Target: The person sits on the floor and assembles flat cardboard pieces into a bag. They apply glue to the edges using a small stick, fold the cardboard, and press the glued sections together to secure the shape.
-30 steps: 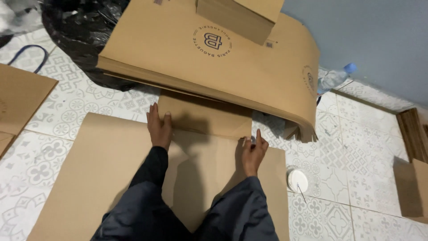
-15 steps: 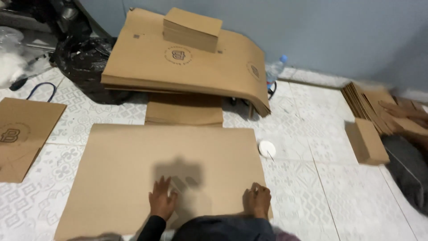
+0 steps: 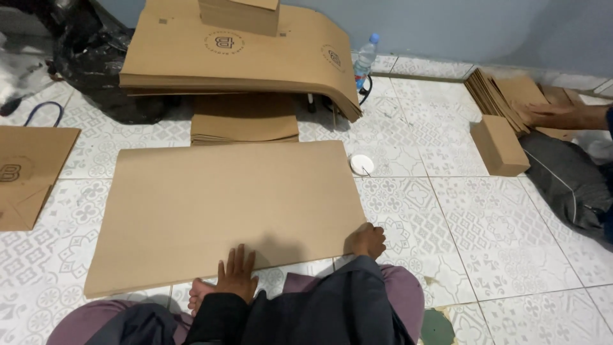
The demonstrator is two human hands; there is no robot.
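A large flat brown cardboard sheet (image 3: 223, 204) lies on the tiled floor in front of me. My left hand (image 3: 236, 275) rests flat on its near edge, fingers spread. My right hand (image 3: 367, 241) curls around the sheet's near right corner. Beyond the sheet sits a smaller stack of folded cardboard pieces (image 3: 244, 119), and behind that a tall pile of big printed cardboard sheets (image 3: 242, 54) with a small stack (image 3: 239, 14) on top.
A flat brown paper bag (image 3: 25, 172) lies at the left. A white round lid (image 3: 361, 164) and a water bottle (image 3: 364, 61) sit near the pile. At the right, another person's hand (image 3: 555, 116) touches fanned cardboard pieces beside a small brown box (image 3: 499, 145).
My hands slid back from the sheet's far edge to its near edge. The view pulled back and turned right, bringing the other person's hand and the small box into sight.
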